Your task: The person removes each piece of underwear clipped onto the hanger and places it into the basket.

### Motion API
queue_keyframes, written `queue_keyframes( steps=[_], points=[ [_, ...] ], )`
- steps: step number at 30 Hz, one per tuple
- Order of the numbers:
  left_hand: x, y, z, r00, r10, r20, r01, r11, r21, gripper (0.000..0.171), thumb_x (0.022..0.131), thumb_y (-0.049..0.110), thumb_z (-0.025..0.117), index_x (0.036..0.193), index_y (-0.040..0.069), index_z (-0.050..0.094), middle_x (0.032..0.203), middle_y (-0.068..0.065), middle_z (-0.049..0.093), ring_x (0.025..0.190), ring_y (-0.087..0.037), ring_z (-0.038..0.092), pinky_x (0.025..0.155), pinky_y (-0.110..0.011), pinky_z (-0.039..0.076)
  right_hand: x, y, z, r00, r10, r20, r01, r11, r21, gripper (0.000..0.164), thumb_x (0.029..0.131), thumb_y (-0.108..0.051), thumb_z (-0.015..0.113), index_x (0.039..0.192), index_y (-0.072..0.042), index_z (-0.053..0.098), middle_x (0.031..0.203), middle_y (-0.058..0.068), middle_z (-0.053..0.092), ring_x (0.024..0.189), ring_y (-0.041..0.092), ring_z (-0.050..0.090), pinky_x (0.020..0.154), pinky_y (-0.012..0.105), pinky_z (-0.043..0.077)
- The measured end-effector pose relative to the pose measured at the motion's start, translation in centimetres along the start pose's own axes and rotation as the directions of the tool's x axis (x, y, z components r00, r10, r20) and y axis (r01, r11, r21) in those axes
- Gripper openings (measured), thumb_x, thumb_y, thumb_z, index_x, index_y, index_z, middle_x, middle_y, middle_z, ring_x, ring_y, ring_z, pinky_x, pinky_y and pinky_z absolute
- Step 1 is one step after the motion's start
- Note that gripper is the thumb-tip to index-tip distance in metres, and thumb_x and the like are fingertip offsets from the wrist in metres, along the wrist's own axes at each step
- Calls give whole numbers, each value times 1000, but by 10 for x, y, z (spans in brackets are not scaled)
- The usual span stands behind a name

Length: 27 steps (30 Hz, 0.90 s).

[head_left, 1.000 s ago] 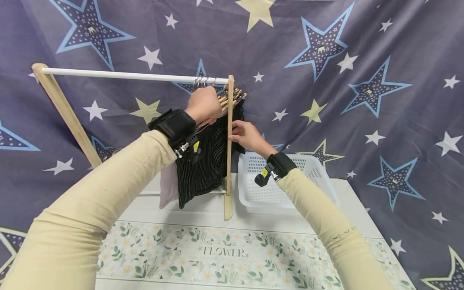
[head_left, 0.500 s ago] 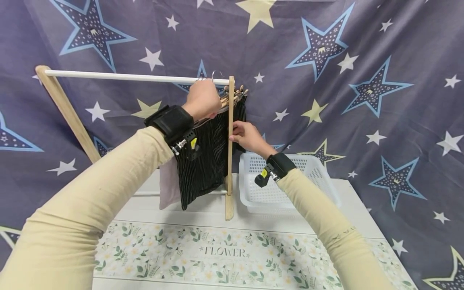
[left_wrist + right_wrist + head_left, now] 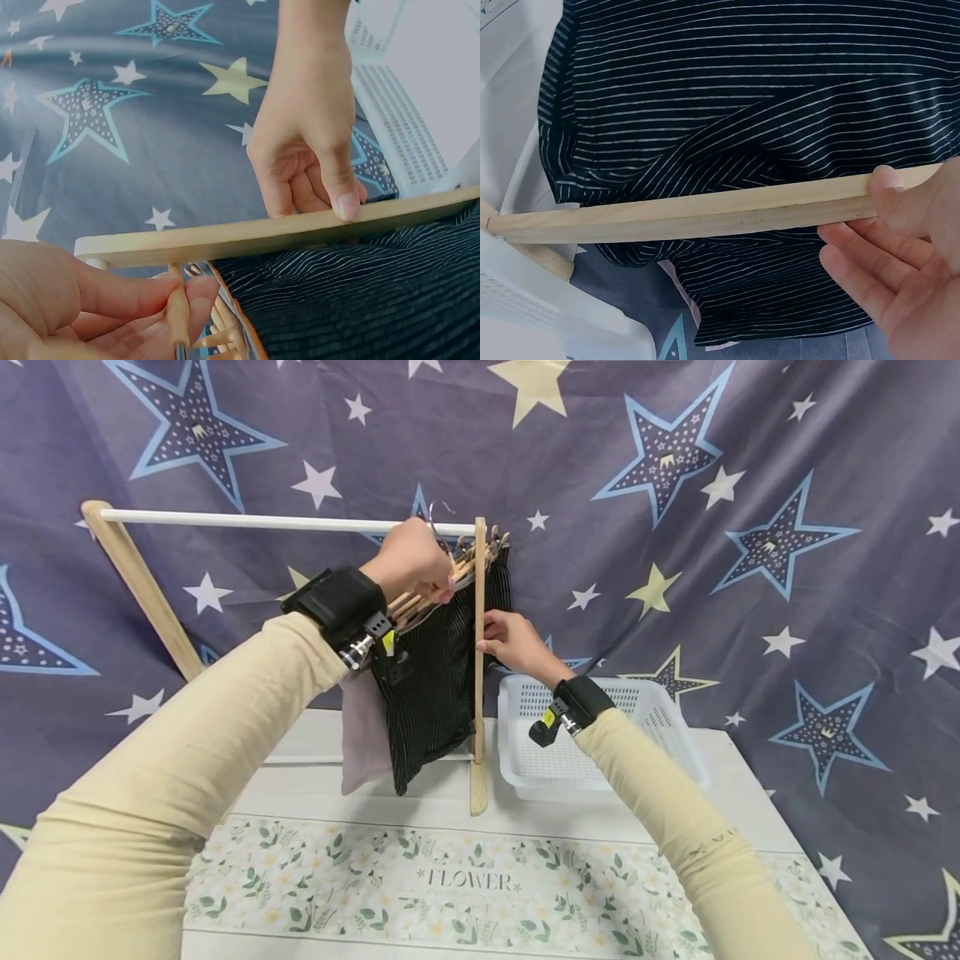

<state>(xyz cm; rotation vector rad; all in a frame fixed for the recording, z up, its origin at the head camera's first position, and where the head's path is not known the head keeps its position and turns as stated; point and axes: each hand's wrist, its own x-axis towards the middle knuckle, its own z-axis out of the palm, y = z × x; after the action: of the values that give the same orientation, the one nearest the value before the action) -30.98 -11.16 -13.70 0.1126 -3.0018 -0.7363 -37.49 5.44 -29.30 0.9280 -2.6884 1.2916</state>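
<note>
My left hand (image 3: 415, 560) pinches a wooden clothes hanger (image 3: 178, 311) between thumb and fingers, just under the white rail (image 3: 285, 521). A metal hook (image 3: 437, 518) rises above that hand by the rail. Several other wooden hangers (image 3: 467, 562) sit bunched beside it. Black pinstriped fabric (image 3: 431, 693) hangs below them, with a pale lilac cloth (image 3: 363, 735) behind its left side. With thumb and fingertips, my right hand (image 3: 517, 643) grips the rack's right wooden post (image 3: 727, 214), which crosses in front of the striped cloth.
To the right of the post stands a white plastic basket (image 3: 555, 768) with slotted walls. The rack's left wooden post (image 3: 142, 589) leans outward. A flower-print cover (image 3: 465, 893) lies on the table, and a star-patterned curtain (image 3: 600, 410) hangs close behind the rack.
My left hand has turned and shifted slightly left, and one hook now stands higher above the rail. The garments' lower ends have swung right. My right hand stays on the post.
</note>
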Motion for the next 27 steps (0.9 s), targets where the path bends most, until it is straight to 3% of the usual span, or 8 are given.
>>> queue_keyframes(
  steps=[3, 6, 14, 20, 23, 27],
  points=[
    [2, 2, 2, 998, -44, 55, 51, 991, -123, 17, 86, -4, 64, 99, -2, 75, 50, 7, 64, 47, -5, 63, 56, -20, 55, 0, -1, -1, 1000, -1, 0, 1, 1000, -10, 35, 100, -8, 65, 133, 0, 59, 116, 20, 69, 109, 31, 69, 93, 40, 56],
    [3, 5, 3, 995, -50, 89, 64, 984, -165, 16, 86, -5, 64, 99, -3, 74, 52, 6, 66, 49, -7, 65, 56, -21, 56, 0, -1, -1, 1000, -1, 1, 1, 1000, -16, 34, 100, -8, 65, 133, 0, 59, 116, 20, 70, 109, 31, 69, 93, 39, 56],
    [-4, 7, -4, 996, -43, 72, 52, 990, -134, 17, 85, -6, 61, 94, 1, 73, 59, 4, 68, 51, -8, 64, 53, -22, 53, -1, -1, -1, 1000, -3, 16, 3, 1000, -12, 33, 100, -9, 65, 132, -2, 60, 115, 19, 70, 108, 29, 69, 93, 38, 56],
    [-10, 6, -13, 997, -40, 61, 49, 987, -153, 21, 83, -7, 61, 98, 1, 74, 58, 5, 69, 51, -8, 65, 59, -25, 58, -2, -1, 0, 1000, -21, 2, 21, 1000, -12, 31, 100, -7, 65, 130, -1, 61, 112, 17, 71, 104, 26, 70, 87, 34, 56],
    [-13, 6, -16, 998, -42, 43, 46, 995, -83, 19, 83, -5, 63, 95, 3, 76, 55, 6, 68, 48, -6, 63, 55, -23, 56, -2, -2, 1, 1000, -15, -5, 15, 1000, -11, 32, 99, -7, 65, 131, -1, 60, 113, 18, 70, 105, 28, 69, 88, 36, 57],
    [-17, 4, -19, 999, -27, 25, 27, 1000, 11, 19, 83, -1, 62, 90, 7, 77, 53, 8, 66, 46, -5, 58, 46, -20, 43, -1, -2, 1, 1000, 0, -6, 0, 1000, -14, 33, 100, -8, 65, 132, -1, 60, 115, 19, 70, 108, 29, 69, 91, 38, 56]
  ],
)
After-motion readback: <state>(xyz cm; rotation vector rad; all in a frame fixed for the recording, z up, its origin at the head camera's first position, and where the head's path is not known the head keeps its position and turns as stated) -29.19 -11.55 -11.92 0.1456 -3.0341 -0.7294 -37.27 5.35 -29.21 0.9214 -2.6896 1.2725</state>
